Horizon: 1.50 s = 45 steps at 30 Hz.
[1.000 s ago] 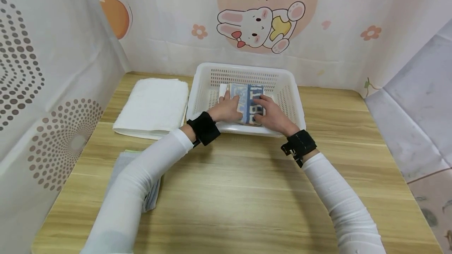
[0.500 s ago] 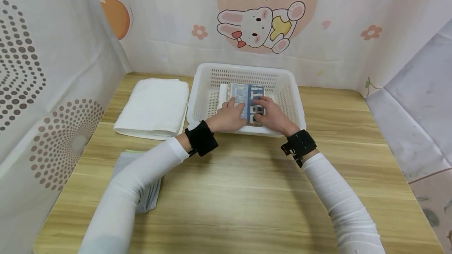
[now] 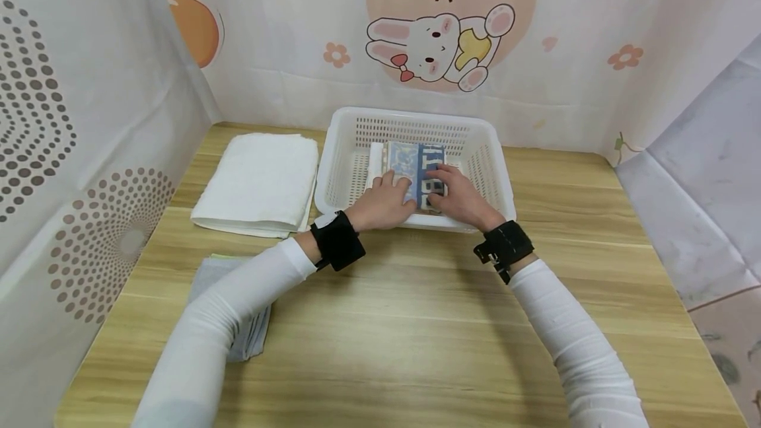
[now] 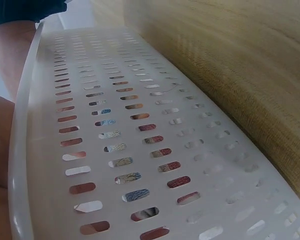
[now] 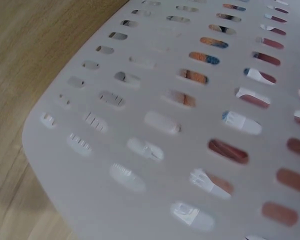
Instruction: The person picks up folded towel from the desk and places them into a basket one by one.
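Observation:
A folded blue and cream patterned towel (image 3: 407, 156) lies inside the white slotted plastic basket (image 3: 410, 113). My left hand (image 3: 380, 203) reaches over the basket's front rim, its spread fingers resting on the towel's left front part. On the towel's right side, my right hand (image 3: 464, 198) touches the blue patterned band with relaxed fingers and thumb. A white folded cloth (image 3: 376, 157) shows along the towel's left edge. Both wrist views mostly show the basket's slotted wall (image 4: 105, 150), with coloured cloth glimpsed through the slots; the fingertips are hidden there.
Left of the basket lies a folded white towel (image 3: 258, 180). Nearer the front, a folded grey towel (image 3: 252, 339) sits partly under my left forearm. The wooden table (image 3: 404, 322) meets a printed curtain (image 3: 285, 25) behind the basket.
My left hand has drawn back slightly toward the basket's front rim, uncovering more of the patterned towel. My right hand stays almost where it was.

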Each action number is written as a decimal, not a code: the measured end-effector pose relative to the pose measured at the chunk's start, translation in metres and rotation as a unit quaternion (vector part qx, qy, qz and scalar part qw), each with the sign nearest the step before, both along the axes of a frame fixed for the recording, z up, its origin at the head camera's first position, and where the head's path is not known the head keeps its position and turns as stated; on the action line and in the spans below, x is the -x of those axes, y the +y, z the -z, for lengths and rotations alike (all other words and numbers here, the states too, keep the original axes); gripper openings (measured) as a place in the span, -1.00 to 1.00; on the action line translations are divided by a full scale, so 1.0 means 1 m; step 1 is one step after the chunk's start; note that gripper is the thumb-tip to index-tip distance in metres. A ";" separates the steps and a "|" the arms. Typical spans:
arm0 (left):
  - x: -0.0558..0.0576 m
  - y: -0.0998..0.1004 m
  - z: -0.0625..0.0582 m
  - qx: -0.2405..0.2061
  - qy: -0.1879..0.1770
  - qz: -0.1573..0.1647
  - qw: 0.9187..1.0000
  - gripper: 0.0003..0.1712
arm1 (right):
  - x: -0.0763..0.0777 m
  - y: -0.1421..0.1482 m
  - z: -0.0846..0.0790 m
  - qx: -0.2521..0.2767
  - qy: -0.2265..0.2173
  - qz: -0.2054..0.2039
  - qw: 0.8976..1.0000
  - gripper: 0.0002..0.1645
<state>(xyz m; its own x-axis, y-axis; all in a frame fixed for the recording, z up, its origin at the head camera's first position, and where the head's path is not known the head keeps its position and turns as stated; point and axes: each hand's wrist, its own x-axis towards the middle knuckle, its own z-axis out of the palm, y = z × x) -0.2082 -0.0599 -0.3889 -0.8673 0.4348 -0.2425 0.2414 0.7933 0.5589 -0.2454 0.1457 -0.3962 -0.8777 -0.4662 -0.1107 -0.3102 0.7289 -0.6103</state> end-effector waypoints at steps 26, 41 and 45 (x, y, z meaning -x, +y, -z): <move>-0.001 0.003 0.001 0.007 0.023 -0.013 1.000 -0.40 | -0.028 0.004 -0.010 0.000 0.086 -0.042 0.995 -0.44; -0.002 0.002 -0.002 -0.005 0.026 -0.017 1.000 -0.42 | -0.058 0.013 -0.016 0.019 0.103 -0.040 0.994 -0.42; -0.002 0.003 0.000 -0.003 0.037 -0.018 0.999 -0.44 | -0.065 0.014 -0.015 0.018 0.103 -0.047 0.993 -0.42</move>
